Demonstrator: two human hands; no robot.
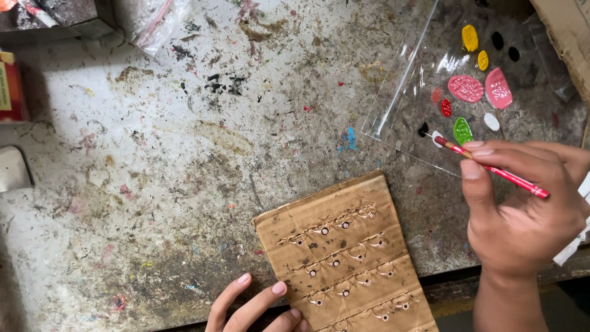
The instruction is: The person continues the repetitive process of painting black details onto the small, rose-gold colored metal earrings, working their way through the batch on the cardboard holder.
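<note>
Red stick [498,172] in right hand [522,209] (pinched)

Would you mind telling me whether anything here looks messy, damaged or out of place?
Nothing looks spilled. The grey worktable is stained with old paint flecks, and the brown cardboard strip holding small metal rings lies askew, overhanging the table edge. The paint blobs sit neatly on the clear plastic sheet.

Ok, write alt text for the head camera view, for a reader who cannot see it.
A right hand holds a thin red stick with its tip at blobs of coloured paint on a clear plastic sheet. The left hand rests against a brown cardboard strip that carries rows of small metal rings, on a paint-stained worktable.
</note>
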